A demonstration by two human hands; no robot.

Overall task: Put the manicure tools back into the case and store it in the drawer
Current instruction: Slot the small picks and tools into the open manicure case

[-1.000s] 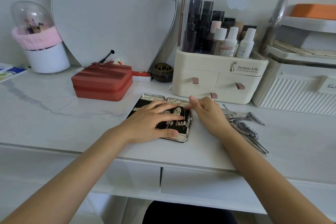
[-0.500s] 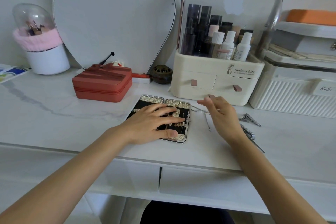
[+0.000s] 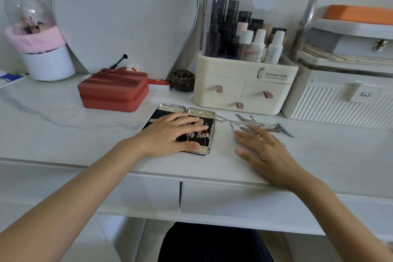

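The manicure case [image 3: 201, 112] lies open on the white desk, silver-rimmed with a black lining and elastic loops. My left hand [image 3: 170, 137] rests flat on it with straight fingers and covers much of the lining. To the right of the case lie several loose steel manicure tools [image 3: 266, 126], among them clippers and thin picks. My right hand [image 3: 261, 151] lies flat on the desk with spread fingers, its fingertips touching the nearest tools. Two closed desk drawers [image 3: 223, 200] sit under the desk's front edge.
A red zipped box [image 3: 113, 91] stands left of the case. Behind are a cream cosmetics organiser [image 3: 244, 91] with small drawers, a white ribbed box [image 3: 340, 102], a mirror [image 3: 123, 17], a small dark pot [image 3: 182, 80] and a brush holder [image 3: 42, 59].
My right hand has moved from the case's right edge out to the loose tools and lowered flat onto the desk. My left hand has stayed on the case.
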